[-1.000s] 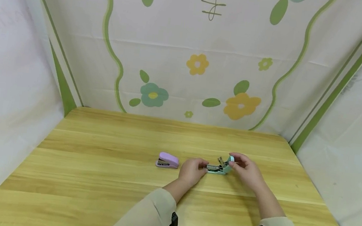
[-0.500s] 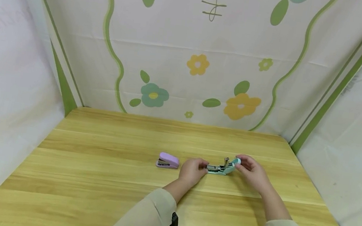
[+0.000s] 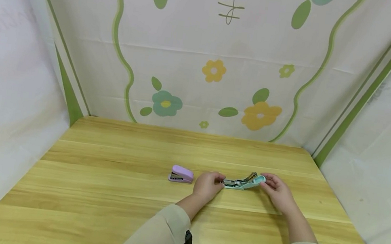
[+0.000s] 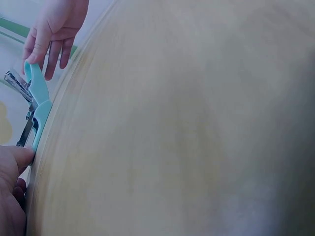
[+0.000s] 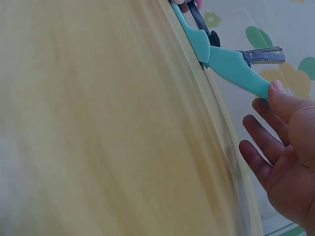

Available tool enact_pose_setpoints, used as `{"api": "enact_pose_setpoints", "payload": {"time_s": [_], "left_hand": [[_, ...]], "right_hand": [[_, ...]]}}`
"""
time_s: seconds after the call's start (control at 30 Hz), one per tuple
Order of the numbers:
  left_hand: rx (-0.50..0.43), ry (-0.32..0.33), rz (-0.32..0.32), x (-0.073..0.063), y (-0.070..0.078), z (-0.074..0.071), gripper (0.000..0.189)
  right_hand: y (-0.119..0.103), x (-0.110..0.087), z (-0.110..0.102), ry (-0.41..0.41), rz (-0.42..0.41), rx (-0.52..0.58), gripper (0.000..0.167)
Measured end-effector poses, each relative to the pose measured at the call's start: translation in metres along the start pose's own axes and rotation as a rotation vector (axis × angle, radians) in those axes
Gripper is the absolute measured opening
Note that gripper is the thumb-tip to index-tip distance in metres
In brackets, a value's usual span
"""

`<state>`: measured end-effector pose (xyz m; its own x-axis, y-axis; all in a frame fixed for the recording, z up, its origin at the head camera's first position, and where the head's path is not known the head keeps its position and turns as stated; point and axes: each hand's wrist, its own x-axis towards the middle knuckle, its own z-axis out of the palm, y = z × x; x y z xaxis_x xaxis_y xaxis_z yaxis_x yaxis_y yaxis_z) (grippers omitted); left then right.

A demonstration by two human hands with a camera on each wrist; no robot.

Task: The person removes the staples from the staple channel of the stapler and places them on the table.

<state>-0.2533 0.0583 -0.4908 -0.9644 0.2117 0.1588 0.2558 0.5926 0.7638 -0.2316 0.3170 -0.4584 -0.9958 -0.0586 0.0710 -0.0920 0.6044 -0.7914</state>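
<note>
One teal stapler sits unfolded, centre-right. Left hand pinches its base (best kept flat); right hand, its cover.

A wooden tabletop with yellow-brown grain is observed. A purple stapler is seated on it, base down. To its right, near it, a mint-green stapler is supported by its base (the top being swung back, tilted above the wood).

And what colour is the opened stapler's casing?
Light teal; the stapler casing shows best in the right wrist view.
</note>
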Motion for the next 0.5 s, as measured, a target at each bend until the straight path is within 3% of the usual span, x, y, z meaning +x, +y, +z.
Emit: {"api": "enact_pose_setpoints", "payload": {"time_s": [0.5], "left_hand": [[0.011, 0.006, 0.028, -0.0003, -0.0024, 0.0005, 0.021]], "right_hand": [[-0.0026, -0.0039, -0.0016, 0.036, 0.01, -0.043, 0.055]]}}
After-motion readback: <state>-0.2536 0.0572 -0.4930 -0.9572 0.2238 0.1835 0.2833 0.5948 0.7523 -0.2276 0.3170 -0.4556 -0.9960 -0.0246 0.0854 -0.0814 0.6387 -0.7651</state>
